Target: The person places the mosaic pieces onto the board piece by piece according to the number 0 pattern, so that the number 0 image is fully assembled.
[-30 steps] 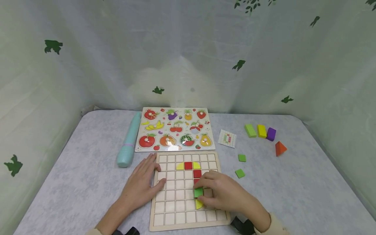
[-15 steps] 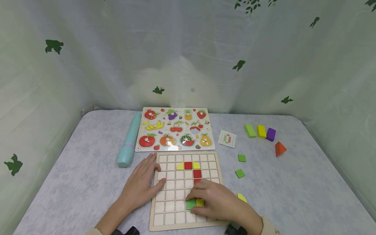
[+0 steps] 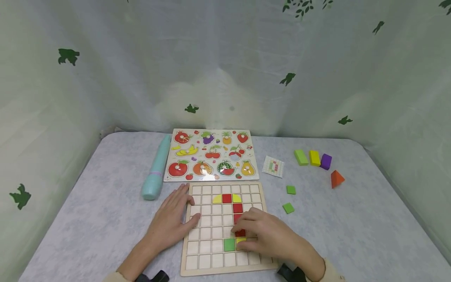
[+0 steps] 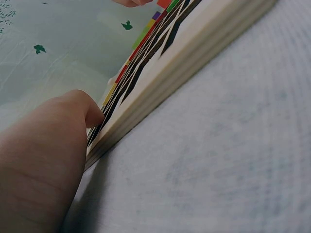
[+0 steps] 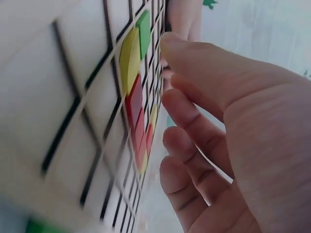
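Note:
A wooden grid board (image 3: 208,271) lies on the table with coloured tiles in its squares. My left hand (image 3: 169,221) rests on its left edge, fingers extended and thumb (image 4: 90,109) over the squares. My right hand (image 3: 267,233) is over the right part of the board, fingers bent loosely with nothing between them. Just left of its fingertips a green square tile (image 3: 230,244) sits in the grid, beside a yellow rounded tile (image 5: 128,63) partly covered in the head view. Red square tiles (image 3: 237,208) run up the column from there, to a top row of yellow, red, yellow.
Behind the board lies a fruit puzzle (image 3: 211,154), with a teal cylinder-like case (image 3: 155,172) at its left. A small pattern card (image 3: 273,167), two loose green tiles (image 3: 288,208) and several coloured blocks, among them an orange one (image 3: 336,179), lie to the right.
My right hand brought the green tile down and left into the square beside the lower yellow tile, let it go and drew back up and right. My left hand stayed in place.

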Demonstrator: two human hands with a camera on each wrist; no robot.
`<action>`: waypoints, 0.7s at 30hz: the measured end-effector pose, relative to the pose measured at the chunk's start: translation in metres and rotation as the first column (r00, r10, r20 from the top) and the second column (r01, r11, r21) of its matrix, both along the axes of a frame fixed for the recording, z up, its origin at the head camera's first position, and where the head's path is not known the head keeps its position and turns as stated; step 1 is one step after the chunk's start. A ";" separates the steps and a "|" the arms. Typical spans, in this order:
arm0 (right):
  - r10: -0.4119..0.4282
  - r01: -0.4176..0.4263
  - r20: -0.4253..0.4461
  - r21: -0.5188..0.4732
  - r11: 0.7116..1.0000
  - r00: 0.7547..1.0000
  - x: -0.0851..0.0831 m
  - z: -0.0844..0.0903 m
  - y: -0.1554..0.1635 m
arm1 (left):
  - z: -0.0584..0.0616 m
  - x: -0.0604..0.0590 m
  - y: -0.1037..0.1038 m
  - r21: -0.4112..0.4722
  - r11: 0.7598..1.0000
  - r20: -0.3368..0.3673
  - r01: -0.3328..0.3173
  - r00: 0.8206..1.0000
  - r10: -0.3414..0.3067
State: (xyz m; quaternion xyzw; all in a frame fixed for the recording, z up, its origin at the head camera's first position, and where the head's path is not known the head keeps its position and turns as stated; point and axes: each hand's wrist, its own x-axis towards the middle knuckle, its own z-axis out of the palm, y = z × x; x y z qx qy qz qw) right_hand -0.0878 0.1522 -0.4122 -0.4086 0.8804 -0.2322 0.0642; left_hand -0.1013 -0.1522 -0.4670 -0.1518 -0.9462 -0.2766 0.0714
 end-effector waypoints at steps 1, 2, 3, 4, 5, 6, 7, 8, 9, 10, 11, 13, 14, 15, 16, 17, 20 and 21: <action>-0.005 0.005 -0.003 0.000 1.000 1.000 -0.001 0.001 0.004 | 0.000 0.000 0.000 0.003 1.000 -0.005 0.000 1.000 0.000; -0.013 0.013 0.000 0.002 1.000 1.000 -0.001 0.001 0.008 | 0.000 0.000 0.001 0.004 1.000 -0.010 0.000 1.000 0.000; -0.022 0.022 -0.001 0.007 1.000 1.000 -0.002 0.002 0.013 | -0.001 0.000 0.001 0.006 1.000 -0.012 0.000 1.000 0.000; -0.037 0.037 0.008 0.013 0.999 0.999 -0.002 0.003 0.017 | -0.001 0.000 0.001 0.007 1.000 -0.014 0.000 1.000 0.000; -0.055 0.055 0.016 0.023 0.998 0.998 -0.002 0.003 0.022 | -0.001 0.000 0.002 0.007 1.000 -0.014 0.000 1.000 0.000; -0.075 0.074 0.027 0.034 0.997 0.997 -0.002 0.004 0.027 | -0.001 0.000 0.002 0.005 1.000 -0.011 0.000 1.000 0.000; -0.094 0.092 0.038 0.050 0.995 0.995 -0.002 0.004 0.032 | -0.001 0.000 0.002 0.005 1.000 -0.005 0.000 1.000 0.000; -0.114 0.110 0.050 0.065 0.992 0.992 -0.001 0.005 0.037 | 0.000 0.000 0.002 0.004 1.000 -0.002 0.001 1.000 -0.001; -0.127 0.123 0.050 0.077 0.989 0.991 -0.001 0.005 0.042 | 0.000 0.000 0.002 0.003 1.000 0.002 0.001 1.000 -0.001; -0.139 0.134 0.053 0.085 0.987 0.989 -0.001 0.005 0.047 | 0.000 0.000 0.002 0.001 1.000 0.006 0.000 1.000 0.000; -0.146 0.141 0.050 0.092 0.986 0.988 0.000 0.005 0.052 | 0.001 0.000 0.001 0.001 1.000 0.009 0.000 1.000 0.000; -0.153 0.149 0.046 0.092 0.985 0.987 0.001 0.005 0.061 | 0.002 0.000 0.001 -0.002 1.000 0.015 0.000 1.000 0.000; -0.156 0.152 0.046 0.091 0.984 0.987 0.001 0.005 0.066 | 0.002 0.000 0.001 -0.003 1.000 0.017 0.001 1.000 -0.001; -0.159 0.154 0.046 0.092 0.984 0.986 0.002 0.005 0.070 | 0.002 0.000 0.001 -0.004 1.000 0.018 0.000 1.000 0.000; -0.165 0.159 0.053 0.096 0.983 0.985 0.003 0.005 0.074 | 0.002 0.000 0.001 -0.004 1.000 0.017 0.000 1.000 0.000; -0.171 0.165 0.059 0.103 0.981 0.983 0.003 0.005 0.078 | 0.002 0.000 0.001 -0.005 1.000 0.016 0.000 1.000 0.000; -0.191 0.180 0.073 0.132 0.975 0.979 0.006 0.004 0.089 | 0.000 -0.001 0.001 -0.004 1.000 0.015 0.000 1.000 0.000; -0.193 0.182 0.072 0.140 0.973 0.978 0.006 0.003 0.092 | 0.000 -0.001 0.002 -0.003 1.000 0.013 -0.001 1.000 0.001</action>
